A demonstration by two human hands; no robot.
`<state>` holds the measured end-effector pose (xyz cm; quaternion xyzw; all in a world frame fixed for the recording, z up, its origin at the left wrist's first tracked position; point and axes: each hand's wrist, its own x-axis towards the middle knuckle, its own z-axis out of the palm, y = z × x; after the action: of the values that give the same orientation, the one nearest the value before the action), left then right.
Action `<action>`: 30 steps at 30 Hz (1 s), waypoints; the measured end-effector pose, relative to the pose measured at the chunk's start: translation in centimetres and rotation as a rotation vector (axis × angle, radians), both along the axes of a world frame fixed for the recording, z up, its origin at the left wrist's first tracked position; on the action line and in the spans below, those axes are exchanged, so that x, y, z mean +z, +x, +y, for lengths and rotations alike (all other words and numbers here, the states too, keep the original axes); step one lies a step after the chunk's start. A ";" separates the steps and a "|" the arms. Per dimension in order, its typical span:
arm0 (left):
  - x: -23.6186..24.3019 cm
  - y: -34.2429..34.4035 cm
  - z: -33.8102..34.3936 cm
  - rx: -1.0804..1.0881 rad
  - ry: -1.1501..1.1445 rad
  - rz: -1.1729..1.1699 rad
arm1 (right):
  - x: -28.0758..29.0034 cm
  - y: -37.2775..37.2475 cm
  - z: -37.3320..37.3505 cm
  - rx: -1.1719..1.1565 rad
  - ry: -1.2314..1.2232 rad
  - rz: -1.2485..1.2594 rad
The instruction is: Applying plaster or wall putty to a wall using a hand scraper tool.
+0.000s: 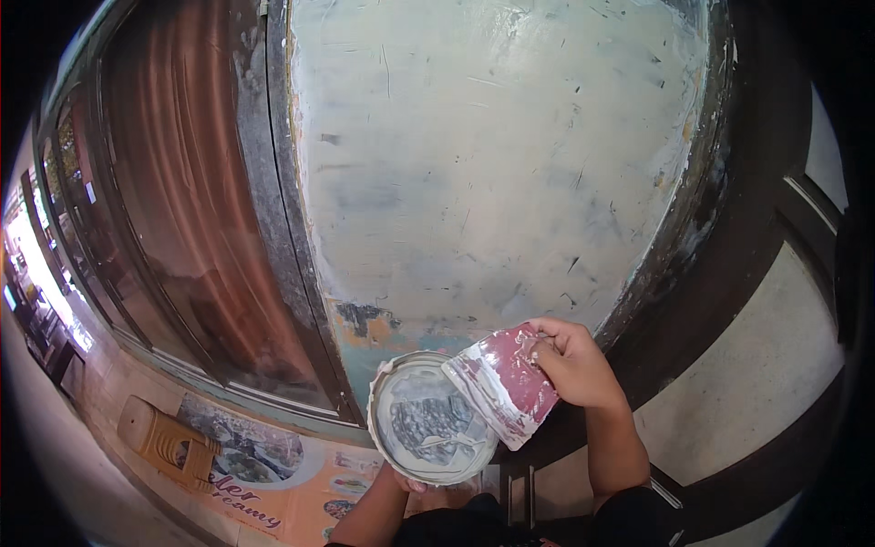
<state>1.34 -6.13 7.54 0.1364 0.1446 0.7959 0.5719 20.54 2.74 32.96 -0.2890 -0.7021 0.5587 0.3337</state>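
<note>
Between the pinching fingers of our right hand (pixel 583 369): red spreader (pixel 518 363), white-smeared | left of those fingers: round tub (pixel 374 415), smeared inside | partly beneath tub: our left hand (pixel 408 483), fingers mostly hidden, pose we cannot tell

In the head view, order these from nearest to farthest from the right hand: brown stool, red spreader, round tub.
1. Red spreader: held in the right hand.
2. Round tub: left of that hand.
3. Brown stool: far lower left.
</note>
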 end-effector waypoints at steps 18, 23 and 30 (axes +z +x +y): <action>-0.1 2.5 -0.4 -0.124 0.008 -0.003 | 0.0 -0.9 0.2 -0.011 0.061 -0.043; -0.1 2.4 -1.3 -0.160 0.010 -0.009 | 1.4 -0.7 0.0 0.068 0.081 -0.079; 1.8 1.8 0.6 -0.197 0.016 -0.022 | 1.2 -0.8 0.0 0.103 0.185 -0.079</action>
<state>3.17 -5.52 9.33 0.1458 0.1177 0.7385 0.6477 19.78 2.77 34.15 -0.2424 -0.7773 0.4959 0.3019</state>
